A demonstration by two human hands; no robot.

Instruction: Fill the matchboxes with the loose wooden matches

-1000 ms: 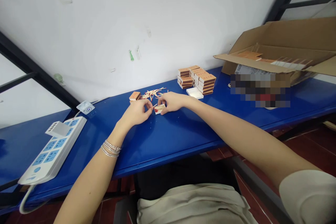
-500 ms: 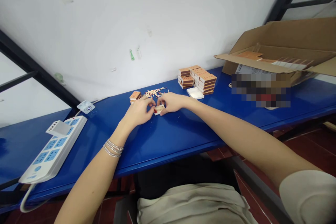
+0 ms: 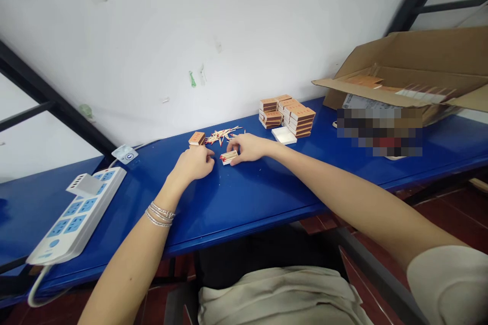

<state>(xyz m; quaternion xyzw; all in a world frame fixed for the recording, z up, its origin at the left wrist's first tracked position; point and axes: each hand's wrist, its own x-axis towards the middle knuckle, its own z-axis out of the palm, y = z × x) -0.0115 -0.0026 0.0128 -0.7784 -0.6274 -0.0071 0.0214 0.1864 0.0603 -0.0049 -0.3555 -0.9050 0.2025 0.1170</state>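
My right hand (image 3: 245,148) grips a small white matchbox tray (image 3: 229,161) by its right end, fingers and thumb on its sides. Red-tipped matches (image 3: 229,155) lie in the tray, their heads to the left. To the left, my left hand (image 3: 197,161) is low over the table with its fingers curled in; what they hold, if anything, is hidden. Just beyond that hand sits an orange-topped matchbox (image 3: 196,138), its lower part partly covered by the hand. A loose heap of matches (image 3: 222,135) lies behind both hands.
Stacked matchboxes (image 3: 292,111) stand by the wall, with an empty white tray (image 3: 284,135) before them. An open cardboard carton (image 3: 415,56) occupies the right end of the blue table (image 3: 259,208). A white power strip (image 3: 82,213) lies at left.
My left hand has left the tray and moved left, towards the orange matchbox. My right hand still holds the tray, whose matches are now more plainly visible.
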